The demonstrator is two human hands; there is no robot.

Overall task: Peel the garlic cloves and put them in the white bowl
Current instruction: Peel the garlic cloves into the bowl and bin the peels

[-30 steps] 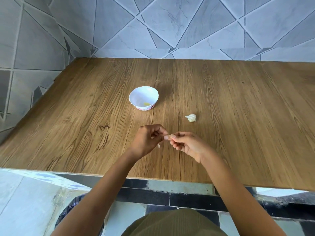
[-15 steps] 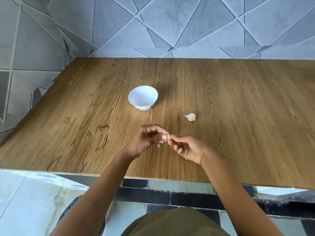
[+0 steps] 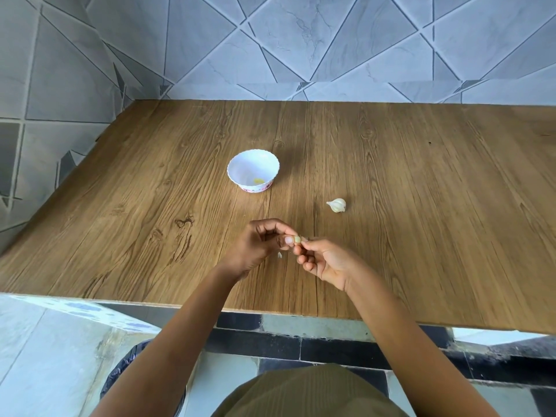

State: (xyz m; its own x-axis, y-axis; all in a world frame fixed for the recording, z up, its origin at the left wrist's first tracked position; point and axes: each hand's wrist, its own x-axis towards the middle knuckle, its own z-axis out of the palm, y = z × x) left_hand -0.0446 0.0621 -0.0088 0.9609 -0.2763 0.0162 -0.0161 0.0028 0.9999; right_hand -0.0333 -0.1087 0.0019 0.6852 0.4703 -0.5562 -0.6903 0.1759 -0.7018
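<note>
Left hand (image 3: 260, 245): fingers curled, thumb and forefinger pinching one end of the garlic clove (image 3: 297, 239).
Right hand (image 3: 326, 261): palm up, fingertips pinching the clove's other end.
Clove: held between both hands just above the table (image 3: 150, 206); it seems to lie left-right, but is too small to be sure.
White bowl (image 3: 240, 164): ahead and slightly left of the hands, nearer the left hand; a yellowish piece (image 3: 258, 181) lies inside.
Garlic bulb (image 3: 337, 205): on the table ahead and to the right, nearer the right hand.
Peel scrap (image 3: 279, 255): on the table beside the left hand.

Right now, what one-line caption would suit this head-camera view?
The left hand and right hand pinch one garlic clove above the wooden table, white bowl and garlic bulb beyond.
</note>
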